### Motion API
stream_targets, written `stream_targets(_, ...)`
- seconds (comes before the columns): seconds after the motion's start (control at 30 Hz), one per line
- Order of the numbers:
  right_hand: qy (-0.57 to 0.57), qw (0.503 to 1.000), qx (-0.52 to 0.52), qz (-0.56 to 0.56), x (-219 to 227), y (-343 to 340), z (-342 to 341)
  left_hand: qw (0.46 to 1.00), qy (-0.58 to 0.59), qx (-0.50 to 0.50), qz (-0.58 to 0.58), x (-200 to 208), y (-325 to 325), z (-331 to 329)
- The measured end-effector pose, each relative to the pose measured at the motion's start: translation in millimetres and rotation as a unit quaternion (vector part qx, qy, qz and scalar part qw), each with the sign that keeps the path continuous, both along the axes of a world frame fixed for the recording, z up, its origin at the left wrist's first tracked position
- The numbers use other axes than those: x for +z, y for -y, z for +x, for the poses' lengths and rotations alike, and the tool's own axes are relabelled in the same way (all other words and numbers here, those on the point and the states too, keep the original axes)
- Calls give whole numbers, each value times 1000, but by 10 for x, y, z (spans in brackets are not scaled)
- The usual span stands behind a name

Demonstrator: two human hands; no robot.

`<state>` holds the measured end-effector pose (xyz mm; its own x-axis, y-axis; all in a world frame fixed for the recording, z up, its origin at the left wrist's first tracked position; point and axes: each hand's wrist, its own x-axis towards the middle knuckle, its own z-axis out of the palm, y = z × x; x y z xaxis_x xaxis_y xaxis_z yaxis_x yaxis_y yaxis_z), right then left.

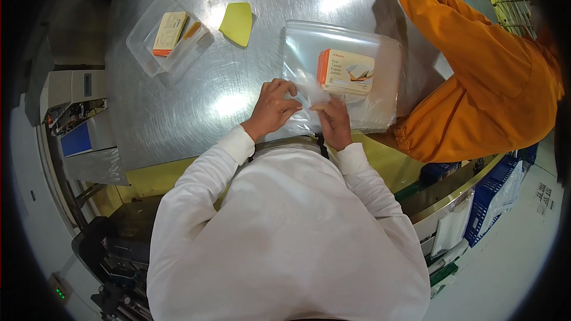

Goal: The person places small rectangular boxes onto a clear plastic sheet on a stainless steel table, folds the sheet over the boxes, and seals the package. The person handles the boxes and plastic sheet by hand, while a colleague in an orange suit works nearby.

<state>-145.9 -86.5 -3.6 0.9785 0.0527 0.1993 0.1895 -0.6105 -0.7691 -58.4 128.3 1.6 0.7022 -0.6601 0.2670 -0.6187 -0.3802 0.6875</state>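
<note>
A stack of clear plastic bags lies flat on the steel table in front of me. On top of it sits a pile of cream and orange printed cards. My left hand is at the bags' near left edge, fingers curled and thumb bent toward the index finger around thin film. Close beside it, my right hand pinches the film of the top bag near its lower edge, just below the cards. The film between both hands is lifted and crumpled. Glare partly hides the exact grip of the fingertips.
A clear plastic tub at the far left holds more cards and an orange-yellow piece. Yellow scraps lie on the steel table. A co-worker's orange sleeve reaches in from the right. Blue crates stand lower right.
</note>
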Motion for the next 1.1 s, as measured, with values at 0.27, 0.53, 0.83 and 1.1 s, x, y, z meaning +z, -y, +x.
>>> stream_targets(0.27, -31, 997, -60, 43, -85, -25, -41, 989, -57, 107, -85, -6, 40, -66)
stream_targets(0.53, -14, 985, -135, 103, -290, -97, -58, 996, 72, 0, 48, -39, -95, -59)
stream_targets(0.83, -20, 1000, -13, -3, 233, -89, 29, 1000, 12, -12, 7, 188, 50, 90)
stream_targets(1.1, -88, 971, -169, 145, -199, -135, -79, 997, 51, 64, 15, 21, -119, -170)
